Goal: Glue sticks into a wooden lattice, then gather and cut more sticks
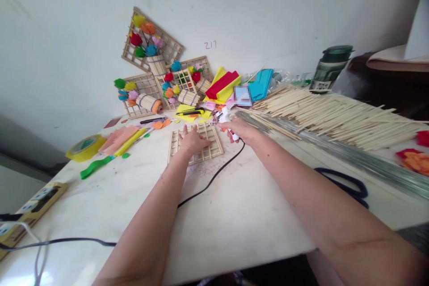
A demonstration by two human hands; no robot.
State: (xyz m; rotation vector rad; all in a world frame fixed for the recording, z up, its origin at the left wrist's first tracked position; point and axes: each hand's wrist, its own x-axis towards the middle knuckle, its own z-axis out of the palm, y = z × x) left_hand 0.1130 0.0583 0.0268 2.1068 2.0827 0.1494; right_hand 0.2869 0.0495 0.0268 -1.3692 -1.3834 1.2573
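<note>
Grid (218, 140): flat on the table (248, 219).
Left hand (193, 141): fingers spread wide over the grid, gripping nothing.
Right hand (240, 130): fingers curled round the glue gun (225, 115), just right of the grid.

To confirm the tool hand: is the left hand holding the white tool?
No, only the right hand holds the white tool.

Left grip (193, 140) touches 1 stick lattice (217, 138) while right grip (240, 129) holds a glue gun (225, 115).
</note>
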